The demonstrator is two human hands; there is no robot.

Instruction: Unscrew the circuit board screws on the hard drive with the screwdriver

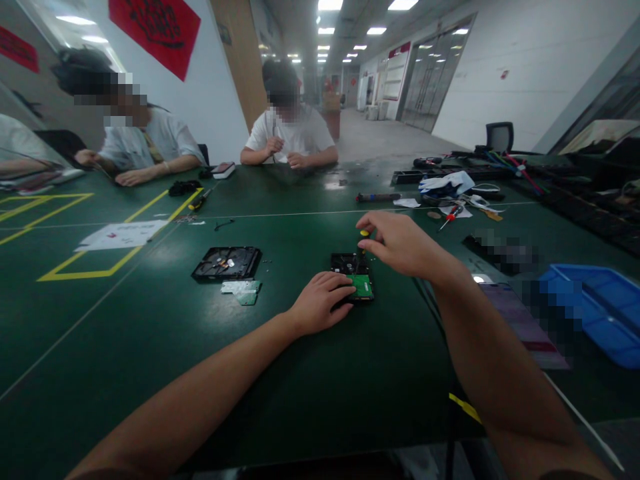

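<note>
A hard drive (344,262) lies on the green table in front of me, its green circuit board (364,287) facing up at the near end. My left hand (323,303) steadies the drive from the left, fingers over the board and thumb by the near edge. Above the drive's right side, my right hand (397,243) has thumb and fingers around a screwdriver (364,235) with a yellow-topped dark handle. The screwdriver stands nearly upright, its tip down at the drive; the exact contact point is too small to make out.
To the left sit another hard drive (227,263), a loose circuit board (243,291) and tiny screws. A blue tray (595,310) is at right, near a red screwdriver (453,215) and cables. Across the table, people work; a yellow-black screwdriver (199,200) lies left.
</note>
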